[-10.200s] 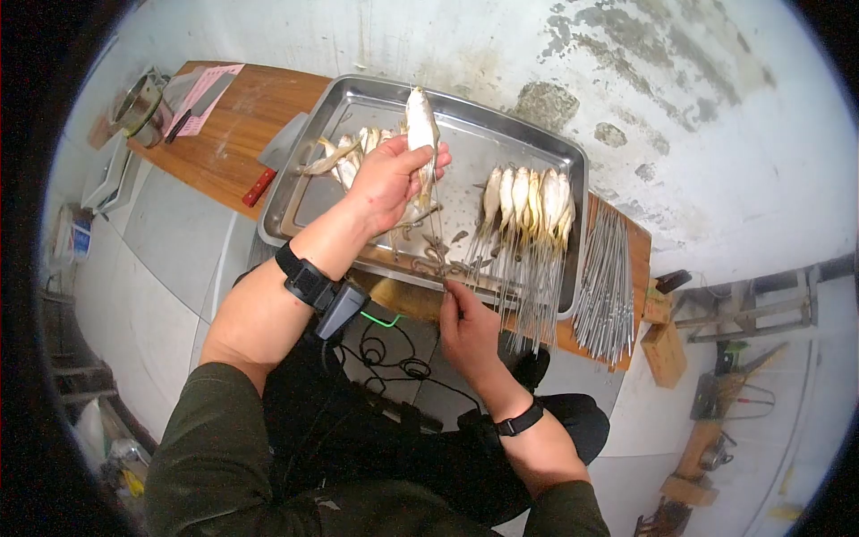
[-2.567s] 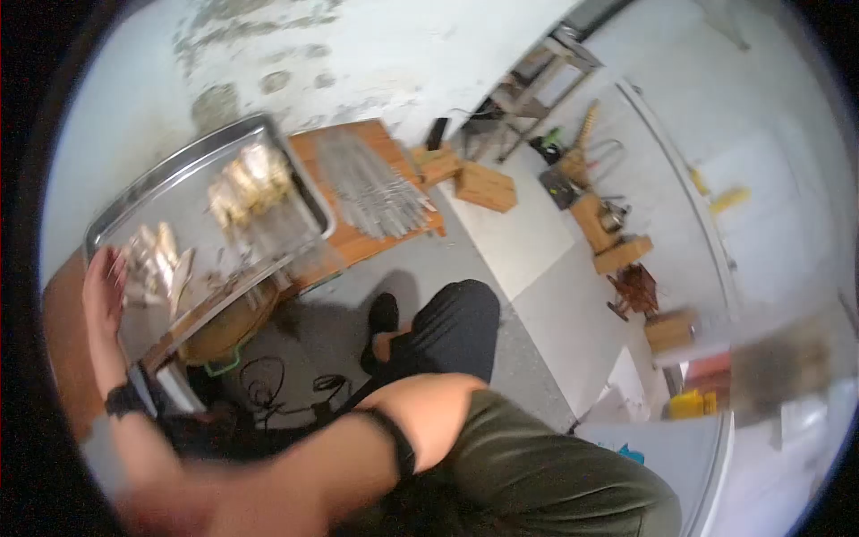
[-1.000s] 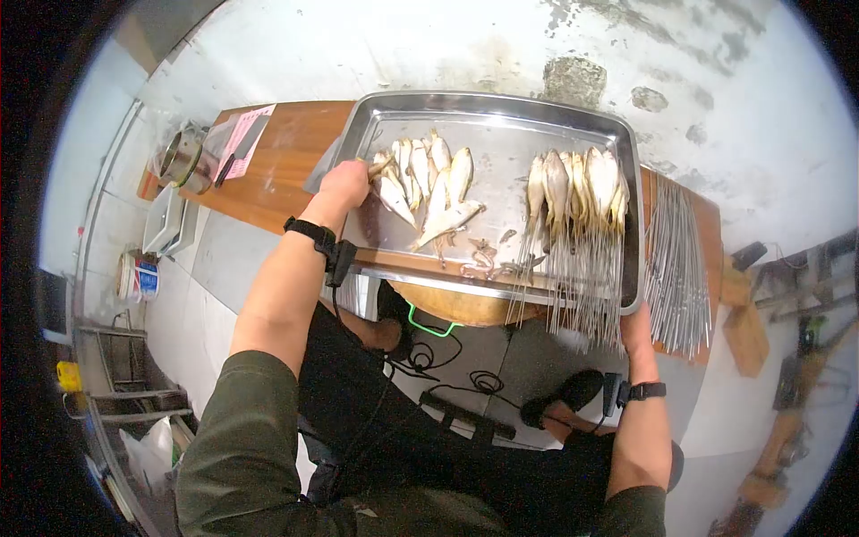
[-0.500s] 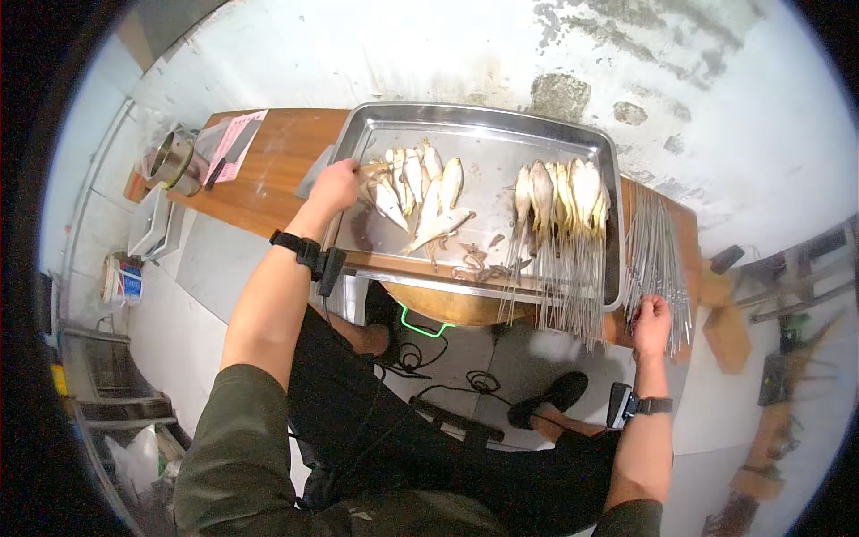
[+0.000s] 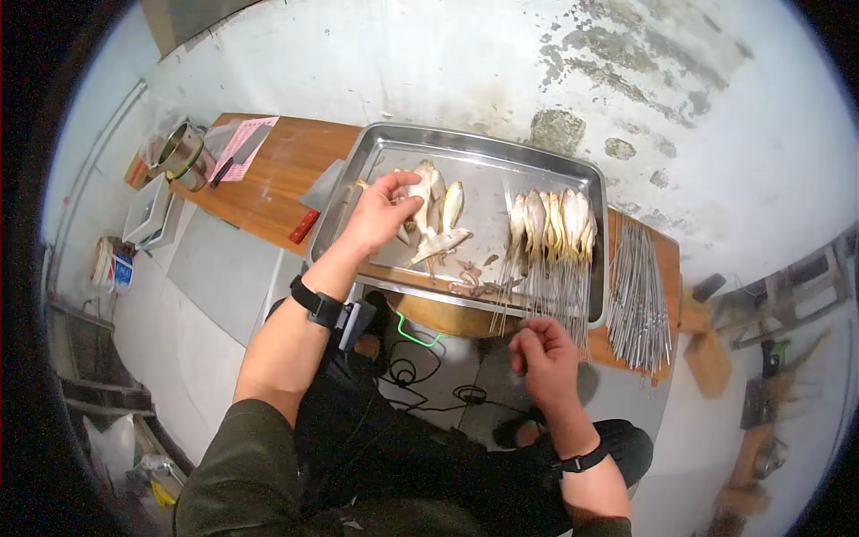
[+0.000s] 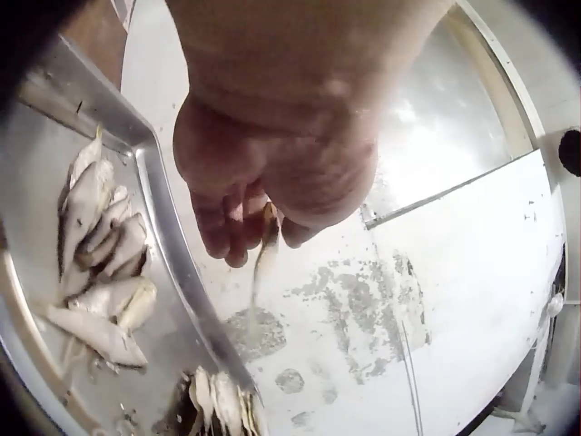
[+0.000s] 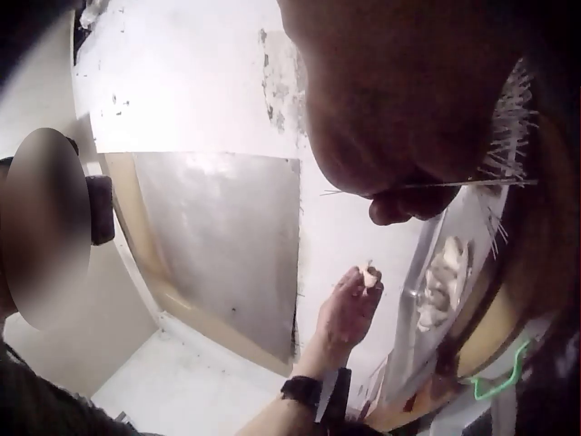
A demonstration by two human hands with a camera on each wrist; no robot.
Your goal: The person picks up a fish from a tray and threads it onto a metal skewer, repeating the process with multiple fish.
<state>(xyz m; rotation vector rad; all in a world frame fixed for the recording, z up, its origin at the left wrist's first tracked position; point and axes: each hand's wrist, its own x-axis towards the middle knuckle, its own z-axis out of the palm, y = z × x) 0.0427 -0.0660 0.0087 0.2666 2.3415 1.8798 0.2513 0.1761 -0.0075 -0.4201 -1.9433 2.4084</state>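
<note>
My left hand (image 5: pixel 383 215) is over the left part of a metal tray (image 5: pixel 490 163), holding a small fish (image 6: pixel 265 252) between thumb and fingers. The fish points away from the palm in the left wrist view. Just past the tray's front edge, my right hand (image 5: pixel 548 362) pinches a thin metal skewer (image 7: pixel 477 183) with curled fingers. Loose fish (image 5: pixel 452 206) lie piled beneath the left hand. On the right side of the tray, several skewered fish (image 5: pixel 557 222) lie in a row, their skewers overhanging the front rim.
A bundle of bare skewers (image 5: pixel 640 300) lies on the wooden table right of the tray. Left of it are a red-handled knife (image 5: pixel 304 226), a dark-handled knife (image 5: pixel 220 172) on pink paper and a metal pot (image 5: pixel 183 150). A round board (image 5: pixel 452 315) with a green handle is below.
The left hand has lifted a fish and come right, over the pile. My right hand has left the loose skewers with one in its fingers and moved left, before the tray.
</note>
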